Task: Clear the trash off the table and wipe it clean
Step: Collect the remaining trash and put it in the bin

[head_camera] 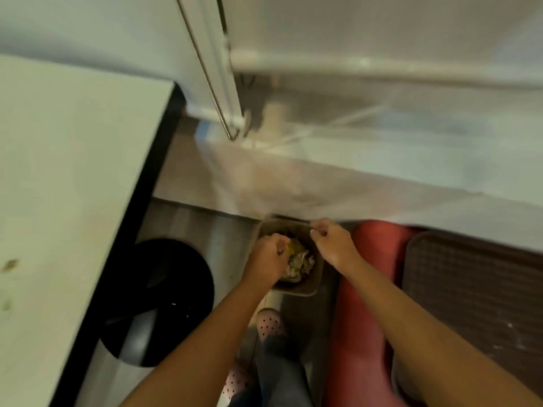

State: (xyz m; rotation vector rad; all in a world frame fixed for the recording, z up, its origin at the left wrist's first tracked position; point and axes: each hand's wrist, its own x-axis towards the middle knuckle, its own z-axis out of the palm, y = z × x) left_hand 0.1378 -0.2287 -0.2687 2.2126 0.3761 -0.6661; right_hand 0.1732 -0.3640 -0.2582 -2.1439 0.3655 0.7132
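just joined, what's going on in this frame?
A person has both hands over a small brown bin on the floor beside the table. The left hand grips a yellow scrap just above the crumpled trash already inside. The right hand is at the bin's far rim, fingers curled; whether it holds anything is unclear. The tabletop shows stains, so wiping looks undone.

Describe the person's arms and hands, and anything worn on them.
The left arm and right arm are bare as far as the frame shows, with no sleeves in view. The left hand and right hand wear no gloves. No watch, bracelet or ring can be made out, though the picture is blurred.
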